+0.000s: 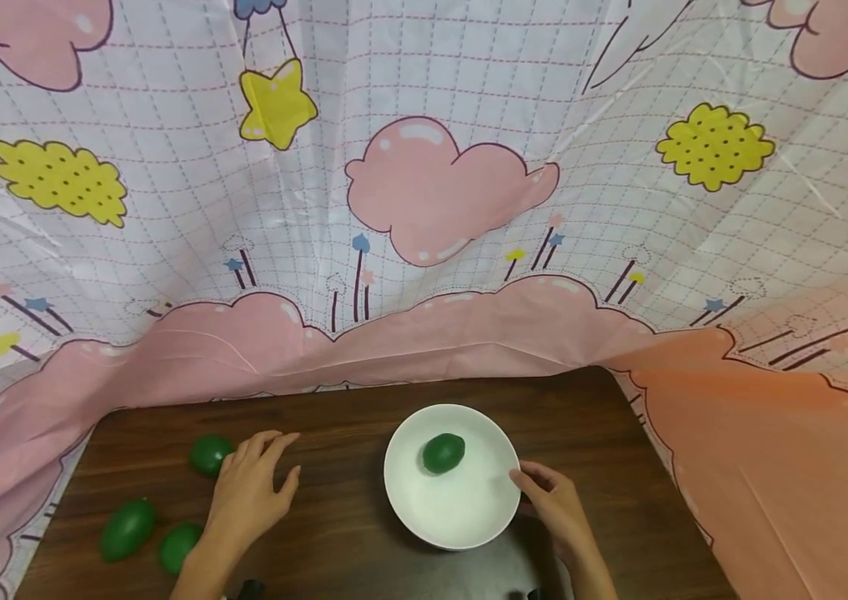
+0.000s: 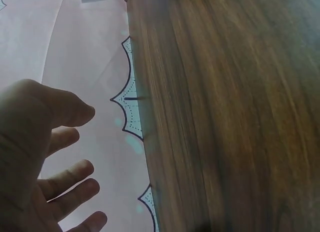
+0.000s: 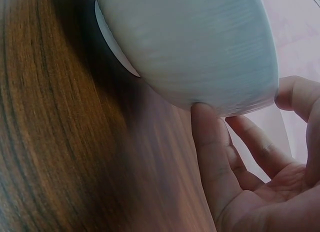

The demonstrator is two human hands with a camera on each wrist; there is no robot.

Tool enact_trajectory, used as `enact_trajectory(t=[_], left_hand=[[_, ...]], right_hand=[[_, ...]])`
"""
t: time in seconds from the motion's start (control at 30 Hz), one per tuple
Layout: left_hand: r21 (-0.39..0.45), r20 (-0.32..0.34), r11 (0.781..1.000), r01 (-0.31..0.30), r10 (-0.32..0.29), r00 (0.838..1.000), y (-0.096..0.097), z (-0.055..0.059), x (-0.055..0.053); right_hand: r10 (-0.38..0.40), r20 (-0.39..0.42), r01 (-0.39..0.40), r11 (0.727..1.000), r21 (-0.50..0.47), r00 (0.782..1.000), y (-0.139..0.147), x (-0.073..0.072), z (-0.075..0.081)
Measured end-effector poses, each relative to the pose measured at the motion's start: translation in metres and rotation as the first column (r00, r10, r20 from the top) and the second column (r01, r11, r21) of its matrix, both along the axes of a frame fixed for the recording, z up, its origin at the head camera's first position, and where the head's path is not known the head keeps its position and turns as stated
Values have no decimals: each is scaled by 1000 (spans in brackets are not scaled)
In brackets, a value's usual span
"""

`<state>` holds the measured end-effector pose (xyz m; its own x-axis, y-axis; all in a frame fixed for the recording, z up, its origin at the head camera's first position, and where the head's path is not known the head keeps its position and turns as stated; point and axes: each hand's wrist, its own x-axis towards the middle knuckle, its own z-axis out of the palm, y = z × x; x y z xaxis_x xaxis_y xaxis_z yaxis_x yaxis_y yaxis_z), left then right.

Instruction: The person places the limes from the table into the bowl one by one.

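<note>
A white bowl (image 1: pixel 454 508) stands on the table's right half with one green oval fruit (image 1: pixel 444 453) inside. My right hand (image 1: pixel 560 508) grips the bowl's right side, thumb at the rim and fingers against the outer wall, as the right wrist view also shows. Over the left part of the table is my left hand (image 1: pixel 251 487), its fingers spread and slightly bent around nothing. Just beside its knuckles lies a round green fruit (image 1: pixel 209 455), partly covered by the hand. Two more green fruits, a larger one (image 1: pixel 127 530) and a rounder one (image 1: pixel 179 547), lie left of the wrist.
The dark wooden table (image 1: pixel 333 483) ends at the back against a patterned cloth (image 1: pixel 454 192) with pink clouds. This cloth also drapes along the left and right edges. Small black objects (image 1: pixel 251 589) show near both wrists at the bottom.
</note>
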<state>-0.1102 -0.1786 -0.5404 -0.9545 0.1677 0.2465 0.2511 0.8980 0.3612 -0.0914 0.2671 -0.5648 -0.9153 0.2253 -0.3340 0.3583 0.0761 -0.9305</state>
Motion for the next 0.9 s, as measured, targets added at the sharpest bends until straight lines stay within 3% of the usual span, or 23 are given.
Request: enact_trajectory(t=[0.27, 0.67, 0.9], left_hand=[[-19, 24, 1000, -24, 24, 999, -11, 0, 14], [-33, 59, 998, -52, 53, 997, -36, -13, 32], [-69, 104, 994, -89, 96, 990, -56, -21, 46]], right_hand=[[13, 4, -13, 1000, 12, 1000, 0, 0, -2], [33, 17, -34, 997, 66, 999, 4, -1, 2], [25, 10, -25, 999, 42, 1000, -1, -4, 2]])
